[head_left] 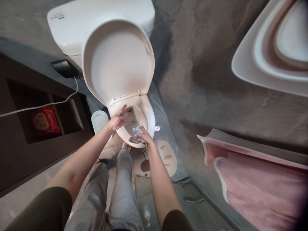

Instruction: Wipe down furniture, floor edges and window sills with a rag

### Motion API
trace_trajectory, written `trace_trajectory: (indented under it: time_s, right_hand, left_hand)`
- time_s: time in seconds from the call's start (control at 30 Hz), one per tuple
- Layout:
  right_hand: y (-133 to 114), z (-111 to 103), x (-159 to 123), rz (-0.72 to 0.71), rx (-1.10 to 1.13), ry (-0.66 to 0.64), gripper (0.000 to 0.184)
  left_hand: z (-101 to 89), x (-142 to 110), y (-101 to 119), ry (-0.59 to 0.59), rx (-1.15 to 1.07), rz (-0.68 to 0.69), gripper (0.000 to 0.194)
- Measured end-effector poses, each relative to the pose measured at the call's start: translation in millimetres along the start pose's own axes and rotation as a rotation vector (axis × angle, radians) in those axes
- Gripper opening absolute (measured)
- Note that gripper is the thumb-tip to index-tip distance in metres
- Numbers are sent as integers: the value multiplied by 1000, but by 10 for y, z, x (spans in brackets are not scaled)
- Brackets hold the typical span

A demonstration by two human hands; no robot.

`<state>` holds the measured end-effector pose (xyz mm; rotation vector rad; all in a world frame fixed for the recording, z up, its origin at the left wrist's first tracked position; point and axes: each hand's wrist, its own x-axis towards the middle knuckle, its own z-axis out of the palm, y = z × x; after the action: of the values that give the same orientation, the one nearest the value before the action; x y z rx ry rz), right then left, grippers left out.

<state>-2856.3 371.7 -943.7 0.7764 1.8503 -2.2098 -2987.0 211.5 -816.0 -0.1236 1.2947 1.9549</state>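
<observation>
A white toilet bowl [151, 112] stands in front of me, its round lid [117, 61] raised against the tank [101, 12]. Over the left side of the rim hovers my left hand [117, 120], fingers spread and holding nothing. My right hand [146, 137] grips a crumpled greyish cloth [135, 140] against the front rim of the bowl. Part of the cloth is hidden under that hand. Inside the bowl, water and the drain hole show.
A white bin [99, 120] stands left of the toilet. A cable runs across to a dark cabinet [45, 141] holding a red packet [45, 120]. A patterned mat [168, 154] lies on the floor, and pink towels [260, 183] hang at right.
</observation>
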Motion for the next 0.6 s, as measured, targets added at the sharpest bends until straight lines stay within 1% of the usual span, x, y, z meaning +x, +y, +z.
trace_trajectory:
  time_s: [0.1, 0.2, 0.23, 0.33, 0.4, 0.47, 0.53, 0.6]
  right_hand:
    - [-15, -24, -114, 37, 102, 50, 94]
    - [-58, -35, -241, 52, 140, 91, 85]
    - [-80, -35, -289, 64, 165, 83, 84]
    - [-177, -10, -475, 72, 294, 41, 92]
    - [-260, 38, -644, 0, 375, 15, 91]
    - [-347, 117, -841, -108, 425, -48, 86]
    - [-432, 222, -1043, -192, 431, -122, 84]
    - [-517, 349, -1232, -240, 392, -138, 83]
  left_hand:
    - [15, -83, 7, 29, 17, 36, 80]
    - [28, -180, 25, 66, 41, 51, 71]
    - [24, -217, 32, 62, 56, 56, 68]
    - [-24, -346, 47, 28, 37, 92, 60]
    - [-86, -450, 49, 12, -4, 97, 55]
    - [-161, -569, 43, -3, -34, 90, 50]
    - [-242, -704, 31, -30, -69, 92, 48]
    - [-317, -855, 14, -71, -101, 81, 48]
